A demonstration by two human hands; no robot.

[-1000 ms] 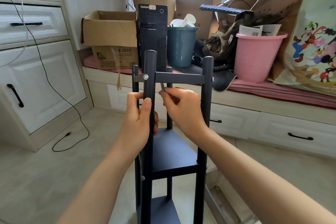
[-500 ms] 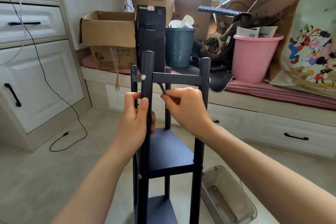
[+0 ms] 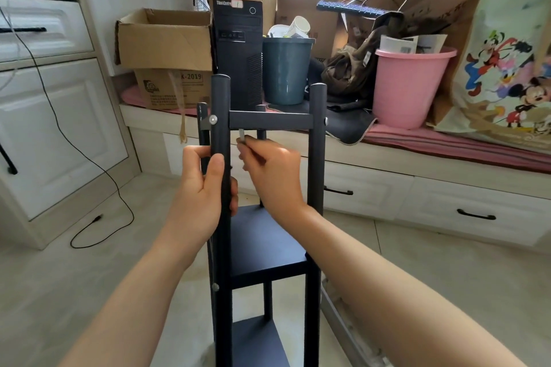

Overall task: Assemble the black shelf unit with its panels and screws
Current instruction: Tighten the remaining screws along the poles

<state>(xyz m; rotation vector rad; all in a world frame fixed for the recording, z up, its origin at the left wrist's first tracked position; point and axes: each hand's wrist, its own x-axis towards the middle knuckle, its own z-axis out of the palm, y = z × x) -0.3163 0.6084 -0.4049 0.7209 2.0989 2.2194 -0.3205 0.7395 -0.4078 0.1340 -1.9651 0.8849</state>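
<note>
Standing: the black shelf unit [image 3: 268, 241] is upright on the pale floor just in front of me, below the window bench [image 3: 417, 170].
Build: I see four round black posts joined by a flat top rail [image 3: 269, 121], with a dark panel [image 3: 262, 244] at mid height and another lower down.
Screws: a silver screw head [image 3: 213, 119] shows on the near left post beside the rail, and a smaller one [image 3: 215, 286] sits lower on the same post.
Left hand: my left hand [image 3: 202, 188] wraps its fingers and thumb around the near left post [image 3: 221, 140].
Right hand: my right hand [image 3: 269, 171] pinches a small silver tool [image 3: 241, 137], likely a hex key, just under the rail.
Behind: a computer tower [image 3: 238, 48], a teal bin [image 3: 284, 70] and a pink bucket [image 3: 408, 83] stand on the bench.
</note>
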